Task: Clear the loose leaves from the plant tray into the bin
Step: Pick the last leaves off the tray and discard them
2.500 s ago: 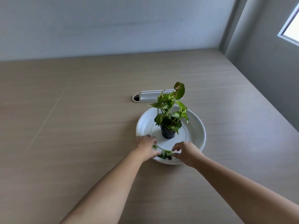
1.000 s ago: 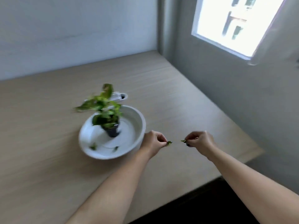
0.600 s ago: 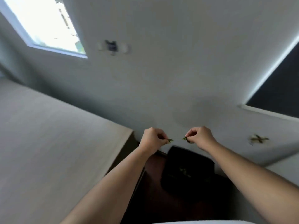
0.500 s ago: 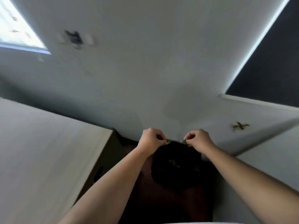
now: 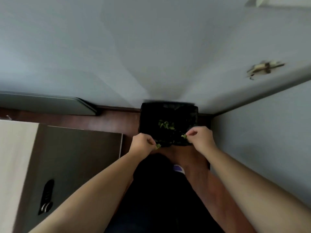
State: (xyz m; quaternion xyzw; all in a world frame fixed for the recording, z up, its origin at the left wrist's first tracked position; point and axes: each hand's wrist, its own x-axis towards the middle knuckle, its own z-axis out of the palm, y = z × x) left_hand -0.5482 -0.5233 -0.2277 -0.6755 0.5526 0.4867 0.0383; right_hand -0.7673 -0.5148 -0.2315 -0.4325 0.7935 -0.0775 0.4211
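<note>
A black square bin (image 5: pixel 148 118) lined with a dark bag stands on the floor in the wall corner, with green leaves (image 5: pixel 165 124) lying inside it. My left hand (image 5: pixel 142 145) hovers at the bin's near left edge and pinches a small green leaf (image 5: pixel 157 146) between thumb and fingers. Over the near right edge, my right hand (image 5: pixel 201 137) pinches another small leaf (image 5: pixel 184 136). The plant tray is out of view.
The table's pale top (image 5: pixel 15 165) and dark side panel (image 5: pixel 75 165) are at the left. A brown wooden floor (image 5: pixel 114 121) runs along the grey walls. A purple-and-white object (image 5: pixel 178 169) lies on the floor below the bin, beside my dark clothing.
I have turned away from the table and tray toward the floor corner. Both hands, each still pinching a leaf, now hang over the near edge of the bin.
</note>
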